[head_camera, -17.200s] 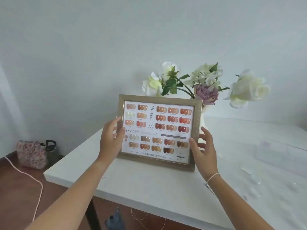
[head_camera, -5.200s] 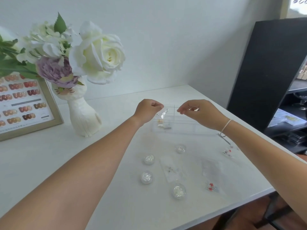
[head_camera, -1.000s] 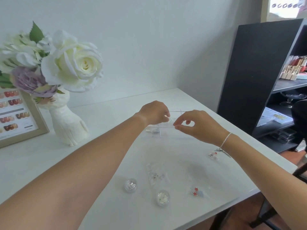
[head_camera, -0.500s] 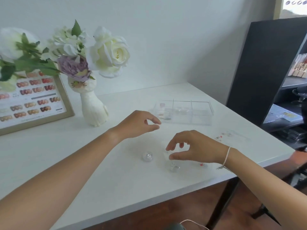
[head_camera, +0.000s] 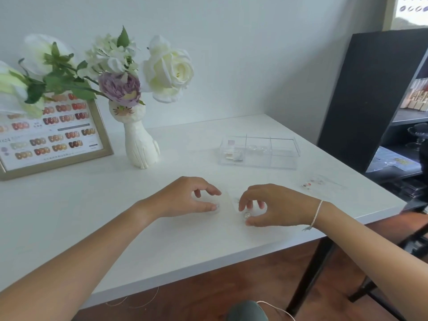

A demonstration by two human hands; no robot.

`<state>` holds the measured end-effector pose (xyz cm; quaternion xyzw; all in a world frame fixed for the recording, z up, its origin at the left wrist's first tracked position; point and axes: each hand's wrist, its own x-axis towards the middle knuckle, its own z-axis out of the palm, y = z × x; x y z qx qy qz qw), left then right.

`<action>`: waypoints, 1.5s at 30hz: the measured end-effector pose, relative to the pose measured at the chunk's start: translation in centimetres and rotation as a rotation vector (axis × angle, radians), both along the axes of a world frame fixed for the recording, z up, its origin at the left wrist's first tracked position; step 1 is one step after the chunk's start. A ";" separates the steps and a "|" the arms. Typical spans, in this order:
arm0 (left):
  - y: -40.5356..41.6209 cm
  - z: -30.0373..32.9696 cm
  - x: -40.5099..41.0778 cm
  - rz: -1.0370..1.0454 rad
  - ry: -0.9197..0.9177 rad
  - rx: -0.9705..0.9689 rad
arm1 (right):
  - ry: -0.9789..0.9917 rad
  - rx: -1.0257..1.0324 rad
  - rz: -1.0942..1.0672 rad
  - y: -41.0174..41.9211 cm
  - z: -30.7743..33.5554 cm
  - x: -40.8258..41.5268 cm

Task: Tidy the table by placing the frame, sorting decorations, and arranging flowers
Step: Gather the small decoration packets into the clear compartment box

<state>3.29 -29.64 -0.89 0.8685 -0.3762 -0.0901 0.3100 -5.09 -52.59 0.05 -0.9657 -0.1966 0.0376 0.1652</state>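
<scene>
My left hand [head_camera: 185, 198] hovers low over the white table [head_camera: 115, 228], fingers curled and apart, its thumb tip touching a small clear round jar [head_camera: 217, 206]. My right hand [head_camera: 278, 208] pinches a second small clear jar [head_camera: 247, 214] between thumb and fingers on the table. A flat clear bag [head_camera: 228, 198] lies between the hands. The clear compartment box [head_camera: 283, 156] holds several small pieces at the back right. The wood-edged frame [head_camera: 102, 135] stands at the back left, next to the white vase [head_camera: 140, 147] of flowers [head_camera: 169, 70].
A small clear bag with red decorations [head_camera: 311, 181] lies near the table's right edge. A black shelf unit [head_camera: 370, 89] stands to the right. The table's front edge runs just below my forearms, with brown floor and a cord beneath.
Both hands have dropped closer together onto the table. The left hand now covers the left jar, and the right hand's fingers have closed around the other jar.
</scene>
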 end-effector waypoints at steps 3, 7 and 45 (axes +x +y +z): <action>-0.1 -0.4 -0.2 -0.011 0.009 0.020 | -0.020 0.035 -0.027 -0.7 0.9 0.5; -0.3 -0.8 -0.2 -0.020 0.008 0.044 | -0.089 0.124 -0.086 -2.3 2.5 1.9; -13.0 6.0 10.3 0.015 -0.089 -0.161 | -0.091 0.092 -0.375 -10.5 3.3 15.2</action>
